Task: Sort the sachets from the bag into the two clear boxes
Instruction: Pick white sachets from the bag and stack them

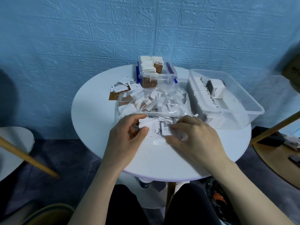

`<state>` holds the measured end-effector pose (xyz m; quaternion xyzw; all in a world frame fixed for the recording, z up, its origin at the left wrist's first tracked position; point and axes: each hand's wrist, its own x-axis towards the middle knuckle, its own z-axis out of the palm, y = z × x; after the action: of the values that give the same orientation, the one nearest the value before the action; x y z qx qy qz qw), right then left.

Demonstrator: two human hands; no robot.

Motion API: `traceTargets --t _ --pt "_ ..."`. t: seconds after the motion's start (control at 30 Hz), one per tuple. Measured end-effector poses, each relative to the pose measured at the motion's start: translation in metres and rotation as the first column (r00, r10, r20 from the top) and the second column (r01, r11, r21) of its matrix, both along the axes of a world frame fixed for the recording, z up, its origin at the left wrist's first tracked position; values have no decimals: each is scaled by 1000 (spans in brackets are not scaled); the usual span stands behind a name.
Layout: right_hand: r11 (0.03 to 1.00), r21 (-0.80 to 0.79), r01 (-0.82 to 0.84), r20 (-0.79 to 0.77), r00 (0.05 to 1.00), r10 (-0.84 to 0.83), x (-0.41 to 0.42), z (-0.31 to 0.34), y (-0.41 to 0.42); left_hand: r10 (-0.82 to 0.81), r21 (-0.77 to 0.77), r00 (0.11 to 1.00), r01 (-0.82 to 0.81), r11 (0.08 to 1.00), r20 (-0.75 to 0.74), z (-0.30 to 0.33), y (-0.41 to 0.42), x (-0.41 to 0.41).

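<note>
crowding the bag [151, 101]: loose sachets [123, 88], boxes [224, 95].

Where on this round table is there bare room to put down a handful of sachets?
The left side of the table is bare, between the loose sachets, the bag and the edge. The near rim below both hands is bare too. The back and right are crowded by the small box and large box.

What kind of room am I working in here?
Probably a home or small informal workroom: a small round white table, blue brick-pattern wall panels, and wooden-legged chairs beside it.
</note>
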<state>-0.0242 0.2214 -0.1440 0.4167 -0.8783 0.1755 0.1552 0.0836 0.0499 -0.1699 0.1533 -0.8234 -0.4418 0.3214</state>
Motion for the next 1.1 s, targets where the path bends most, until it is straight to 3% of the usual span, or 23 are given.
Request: traceTargets --t 0.2,0.3,0.37,0.47,0.57,0.73,0.93,1.1 --pt "951 -308 -31 -15 1000 27 -2 0 8 2 54 1000 -1 999 -5 0 0 1" --pt "877 -481 11 208 973 101 -7 3 9 -23 64 1000 23 998 -3 -1 0 2" --pt "840 -542 33 393 893 219 -5 5 7 -36 50 999 35 998 8 -1 0 1" --pt "884 -467 14 523 811 264 -1 2 3 -41 30 999 40 999 25 -1 -1 0" --pt "929 -367 34 514 841 172 1 -1 -1 -54 14 999 53 998 11 0 -1 2" --pt "941 -335 54 484 866 123 8 -5 -10 -40 51 998 38 998 40 -2 0 -2" --pt "963 -221 154 99 986 -135 9 2 4 -7 45 1000 6 999 23 -6 -2 -4" --pt "967 -73 243 80 968 -237 9 0 5 -22 60 1000 20 998 21 -6 -2 -2"
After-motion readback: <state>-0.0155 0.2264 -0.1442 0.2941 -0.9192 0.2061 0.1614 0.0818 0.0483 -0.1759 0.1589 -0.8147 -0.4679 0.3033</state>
